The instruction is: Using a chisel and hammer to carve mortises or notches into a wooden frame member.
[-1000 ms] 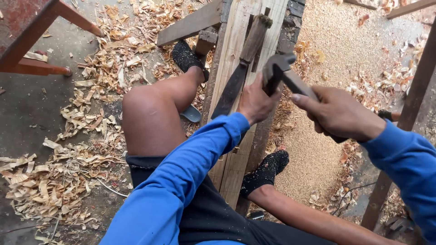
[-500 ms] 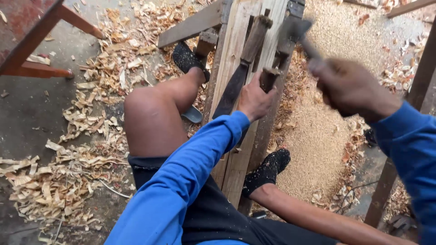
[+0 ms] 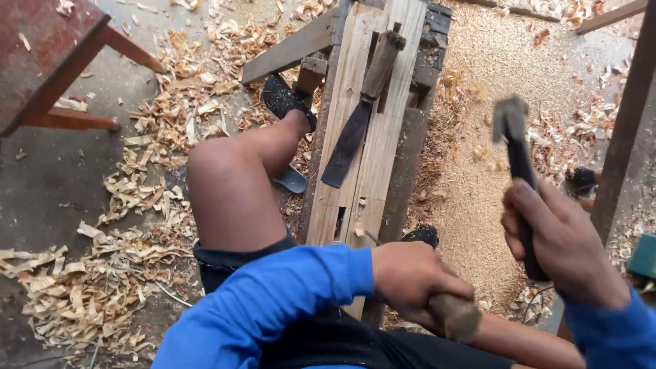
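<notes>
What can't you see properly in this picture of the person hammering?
Head view only:
- Hammer: head blurred; the handle's lower part is hidden inside the right hand.
- Wooden handle in the left hand: its working end is hidden by the fingers, so where it meets the plank cannot be told.
- Red stool: cut off by the top and left edges.
- Teal thing: cut off by the right edge.

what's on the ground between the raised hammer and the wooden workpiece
In the head view, only a bed of sawdust lies between the hammer and the wooden workpiece, with wood shavings at its edge.
</notes>
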